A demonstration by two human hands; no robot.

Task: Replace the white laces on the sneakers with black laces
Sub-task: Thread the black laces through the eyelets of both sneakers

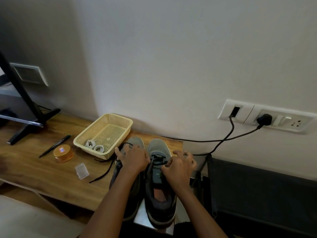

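Two grey sneakers stand side by side at the table's right end, toes toward the wall. The right sneaker (158,148) has a black lace (158,160) crossed through its front eyelets. My right hand (180,167) pinches that lace at the shoe's right side, fingers curled. My left hand (133,158) lies over the left sneaker (135,139), hiding its eyelets; whether it holds the lace I cannot tell. A loose black lace end (103,174) trails left across the table. Coiled white laces (94,146) lie in the cream basket (120,120).
On the wooden table (42,169) are an orange round tin (63,152), a black pen (54,146) and a small clear plastic box (82,170). A TV stand foot (32,124) sits far left. Black cables (205,140) run from the wall socket (264,118) behind the shoes.
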